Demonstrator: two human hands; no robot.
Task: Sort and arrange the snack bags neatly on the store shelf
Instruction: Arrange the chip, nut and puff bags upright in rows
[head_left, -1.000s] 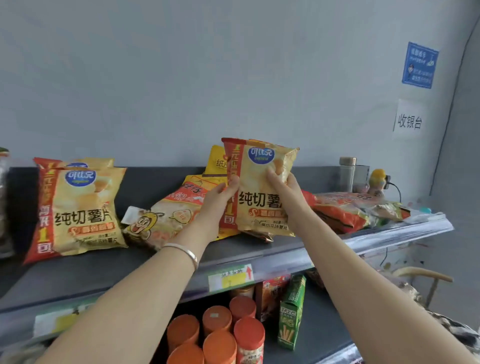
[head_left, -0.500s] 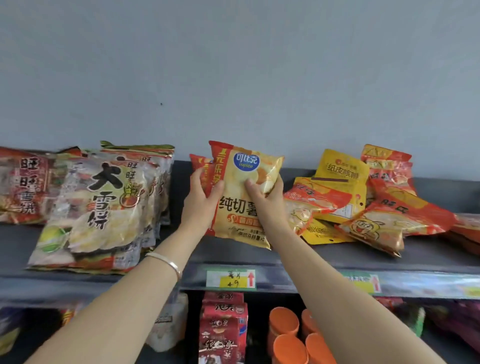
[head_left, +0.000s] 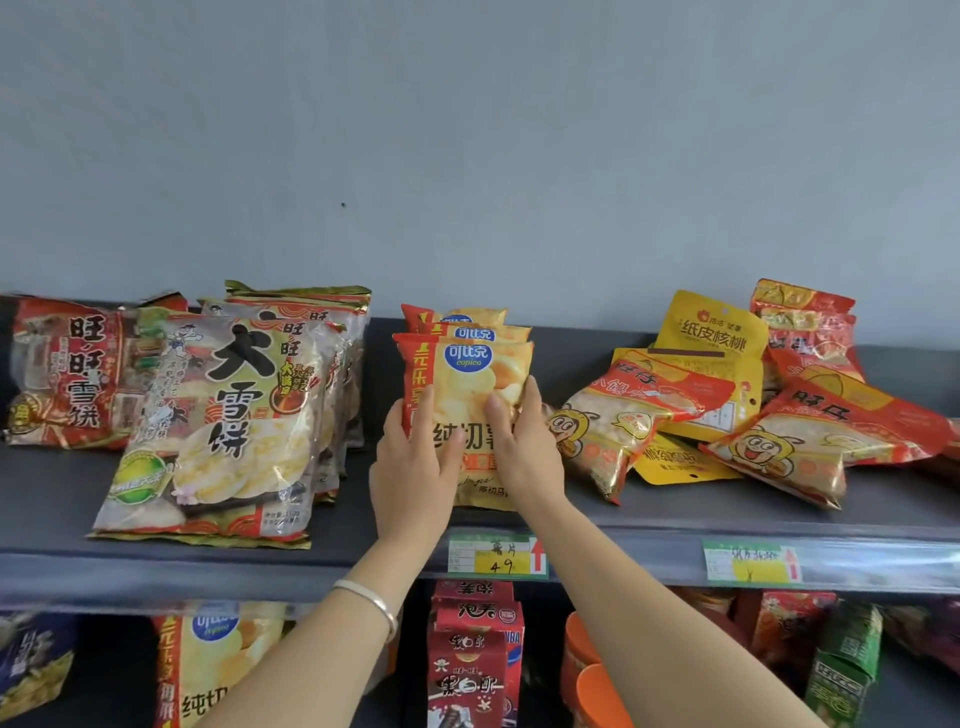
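A yellow potato chip bag (head_left: 467, 384) with a red left stripe and a blue oval logo leans in the middle of the grey shelf (head_left: 675, 525). It stands in front of two matching chip bags (head_left: 470, 325). My left hand (head_left: 415, 478) grips its left side. My right hand (head_left: 524, 452) presses on its front right. To the left stands a row of large rice cracker bags (head_left: 223, 415). On the right lies a loose heap of red and yellow snack bags (head_left: 644, 410), among them a yellow walnut pouch (head_left: 711, 332).
Price tags (head_left: 496, 558) hang on the shelf's front edge. The lower shelf holds another chip bag (head_left: 208, 670), red drink cartons (head_left: 472, 660), orange cups (head_left: 592, 680) and a green box (head_left: 841, 670). A grey wall backs the shelf.
Both hands carried the chip bag left along the shelf and set it down in front of two matching bags. The view followed to the left.
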